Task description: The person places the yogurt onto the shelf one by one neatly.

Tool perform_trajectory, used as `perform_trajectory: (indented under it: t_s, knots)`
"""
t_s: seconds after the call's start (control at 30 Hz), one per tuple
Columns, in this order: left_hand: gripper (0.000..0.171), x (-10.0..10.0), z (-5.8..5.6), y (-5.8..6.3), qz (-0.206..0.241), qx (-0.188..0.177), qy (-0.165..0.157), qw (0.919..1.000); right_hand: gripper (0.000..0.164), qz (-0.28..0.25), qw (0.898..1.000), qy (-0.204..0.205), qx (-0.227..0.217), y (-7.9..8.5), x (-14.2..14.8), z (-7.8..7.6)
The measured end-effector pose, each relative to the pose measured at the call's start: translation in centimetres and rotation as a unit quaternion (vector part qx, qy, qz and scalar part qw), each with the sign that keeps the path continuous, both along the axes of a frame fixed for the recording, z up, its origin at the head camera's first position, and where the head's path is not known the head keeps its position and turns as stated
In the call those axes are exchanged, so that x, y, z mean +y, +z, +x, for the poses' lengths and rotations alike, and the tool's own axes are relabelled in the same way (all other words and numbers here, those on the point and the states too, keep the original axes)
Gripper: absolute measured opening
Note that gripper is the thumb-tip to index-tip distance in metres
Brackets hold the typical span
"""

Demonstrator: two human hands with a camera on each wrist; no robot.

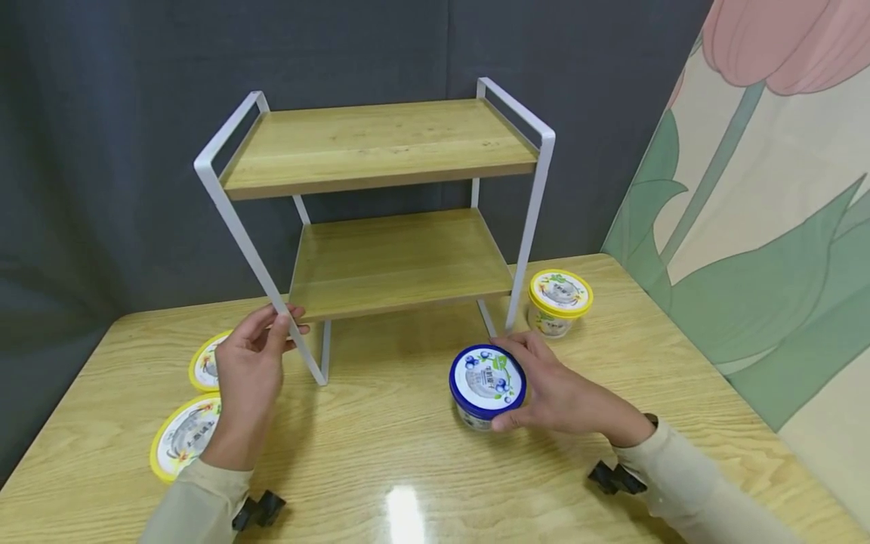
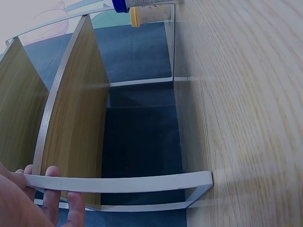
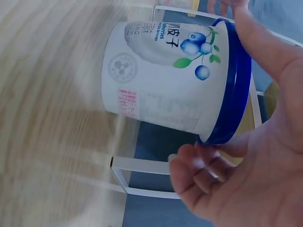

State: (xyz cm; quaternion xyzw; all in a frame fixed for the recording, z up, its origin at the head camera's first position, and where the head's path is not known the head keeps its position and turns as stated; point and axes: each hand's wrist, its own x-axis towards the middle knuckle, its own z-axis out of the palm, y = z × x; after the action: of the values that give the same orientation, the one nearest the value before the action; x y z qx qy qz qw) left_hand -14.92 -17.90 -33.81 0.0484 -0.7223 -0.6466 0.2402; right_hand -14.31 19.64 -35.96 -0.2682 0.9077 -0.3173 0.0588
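Observation:
A two-tier wooden shelf rack point(image 1: 381, 147) with a white metal frame stands on the table. My left hand point(image 1: 253, 359) grips its left front post beside the lower shelf point(image 1: 401, 261), thumb in front and fingers behind. The left wrist view shows those fingers point(image 2: 52, 196) curled around the white bar. In front of the rack's right leg, my right hand point(image 1: 567, 389) holds a blueberry tub point(image 1: 486, 384) by its blue lid. Its thumb and fingers lie on opposite sides of the lid rim point(image 3: 236, 85) in the right wrist view.
A yellow-lidded tub point(image 1: 560, 296) stands behind my right hand, just right of the rack. Two more yellow-lidded tubs point(image 1: 180, 446) are at the left, partly covered by my left hand and forearm. A dark curtain point(image 1: 374, 45) hangs behind; a flower-patterned wall point(image 1: 761, 249) borders the right.

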Motion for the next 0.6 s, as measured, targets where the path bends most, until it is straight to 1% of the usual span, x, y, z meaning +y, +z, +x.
perform_trajectory:
  t_s: [0.1,0.2,0.3,0.43,0.6]
  knots:
    - [0.024,-0.04,-0.02,-0.04,-0.010,0.000,0.003,0.9999,0.112,-0.001,1.000,0.005,0.008,-0.01,-0.01,-0.09]
    - [0.024,0.03,-0.06,-0.08,-0.020,0.004,0.004,0.9998,0.115,-0.013,1.000,0.015,0.008,-0.07,0.09,-0.04]
    - [0.025,0.09,-0.10,-0.06,-0.018,0.006,0.004,0.9998,0.118,-0.022,0.999,0.022,0.010,-0.23,-0.01,0.05]
    - [0.024,0.17,-0.02,-0.02,-0.018,0.005,0.006,0.9998,0.118,-0.015,1.000,0.008,0.013,-0.43,-0.34,0.13]
    - [0.024,0.26,0.03,-0.14,-0.020,0.018,0.009,0.9996,0.111,-0.016,1.000,-0.001,0.014,-0.57,-0.51,0.04]
